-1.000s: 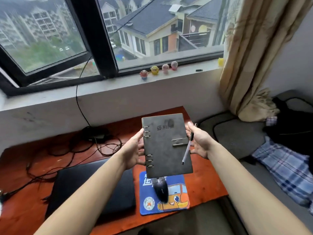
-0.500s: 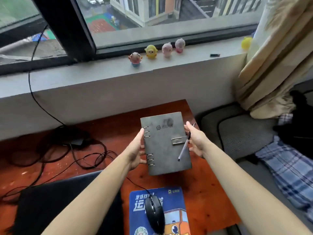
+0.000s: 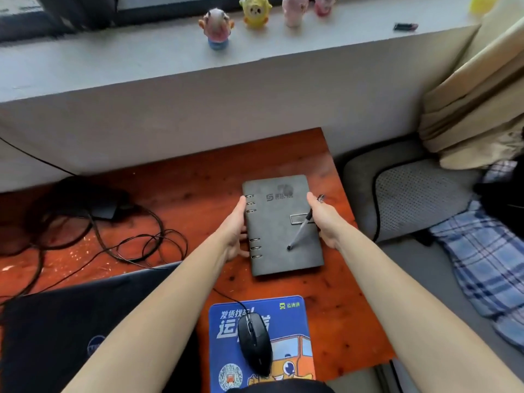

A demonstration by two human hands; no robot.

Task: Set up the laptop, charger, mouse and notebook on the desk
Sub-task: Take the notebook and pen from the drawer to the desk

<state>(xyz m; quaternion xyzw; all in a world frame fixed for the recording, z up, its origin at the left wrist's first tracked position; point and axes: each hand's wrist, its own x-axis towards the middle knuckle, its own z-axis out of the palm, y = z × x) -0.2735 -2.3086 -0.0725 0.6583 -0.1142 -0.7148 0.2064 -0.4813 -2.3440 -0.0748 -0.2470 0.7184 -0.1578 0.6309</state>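
Note:
A grey ring-bound notebook [image 3: 279,222] lies low over the red-brown desk [image 3: 198,180], near its back right corner. My left hand [image 3: 235,225] grips its ringed left edge. My right hand [image 3: 323,219] holds its right edge together with a pen [image 3: 300,231] that slants across the cover. A black wired mouse [image 3: 255,341] rests on a blue mouse pad [image 3: 289,321] at the front. The closed black laptop [image 3: 56,330] lies at the front left. A black charger brick [image 3: 105,208] with tangled cables [image 3: 136,245] sits at the back left.
A grey windowsill [image 3: 141,66] above the desk carries several small figurines [image 3: 217,28]. To the right of the desk are a grey cushion [image 3: 411,202], a plaid cloth [image 3: 487,265] and a beige curtain [image 3: 476,95].
Both hands have lowered the notebook from mid-air down toward the desk's back right area. The view has tilted down and moved closer, so the window is out of sight.

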